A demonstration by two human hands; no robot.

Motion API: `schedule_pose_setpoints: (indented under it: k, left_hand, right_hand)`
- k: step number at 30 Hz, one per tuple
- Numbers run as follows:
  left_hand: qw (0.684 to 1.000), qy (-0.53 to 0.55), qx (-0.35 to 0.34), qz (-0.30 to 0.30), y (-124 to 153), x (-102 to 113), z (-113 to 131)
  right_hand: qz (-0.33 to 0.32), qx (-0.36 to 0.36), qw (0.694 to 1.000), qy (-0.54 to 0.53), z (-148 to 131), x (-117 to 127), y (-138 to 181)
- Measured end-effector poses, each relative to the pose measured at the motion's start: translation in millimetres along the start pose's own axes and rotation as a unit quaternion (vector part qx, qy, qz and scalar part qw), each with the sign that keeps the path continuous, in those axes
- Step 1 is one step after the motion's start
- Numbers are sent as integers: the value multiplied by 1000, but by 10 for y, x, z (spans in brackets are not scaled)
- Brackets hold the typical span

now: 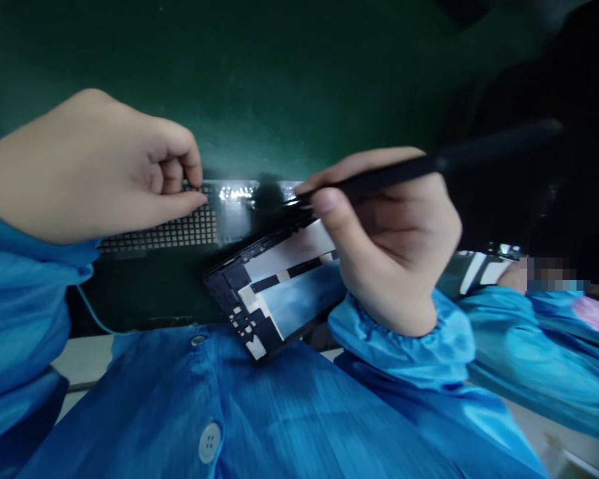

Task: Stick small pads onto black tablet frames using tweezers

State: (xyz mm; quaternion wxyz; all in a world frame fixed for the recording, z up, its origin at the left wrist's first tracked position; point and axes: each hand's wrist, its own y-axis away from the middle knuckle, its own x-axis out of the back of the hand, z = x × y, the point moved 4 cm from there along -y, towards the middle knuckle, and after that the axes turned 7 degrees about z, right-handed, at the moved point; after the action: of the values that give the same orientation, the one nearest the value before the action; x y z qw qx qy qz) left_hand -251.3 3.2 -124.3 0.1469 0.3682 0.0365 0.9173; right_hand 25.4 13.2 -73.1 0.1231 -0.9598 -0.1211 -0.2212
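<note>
My left hand (100, 169) is curled, thumb and forefinger pinched on the edge of a flat sheet of small squares (180, 231) lying on the green mat. My right hand (389, 239) grips a thin black tool (429, 166) like a pen, its tip close to the shiny strip (237, 194) at the sheet's far edge. Below the tool a black frame with white and grey patches (274, 289) lies tilted toward me, partly hidden under my right wrist. Both my sleeves are blue.
A dark green mat (279, 80) covers the bench beyond my hands. My blue coat (229, 412) fills the lower view. At the right, another person's blue sleeve (529, 346) lies beside a second frame (479, 269). A pale table edge (84, 359) shows at lower left.
</note>
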Motion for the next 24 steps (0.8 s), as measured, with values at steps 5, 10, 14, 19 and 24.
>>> schedule_pose_setpoints:
  k: [5, 10, 14, 19, 24]
  left_hand:
    - [997, -77, 13, -7, -61, 5, 253]
    - [997, -71, 23, -21, -54, -6, 256]
    - [999, -30, 23, -1, -33, 2, 184]
    - [998, -51, -7, 28, 19, 58, 208]
    - [995, -89, -3, 47, 273, -126, 556]
  right_hand:
    - [-211, 34, 977, -22, 49, -486, -257]
    - [-191, 23, 981, -10, 104, -536, -237]
    - [-195, 10, 981, -18, 81, -565, -248]
    - [-140, -92, 966, -195, 171, -368, -342]
    - [112, -119, 963, -214, 363, 506, 130]
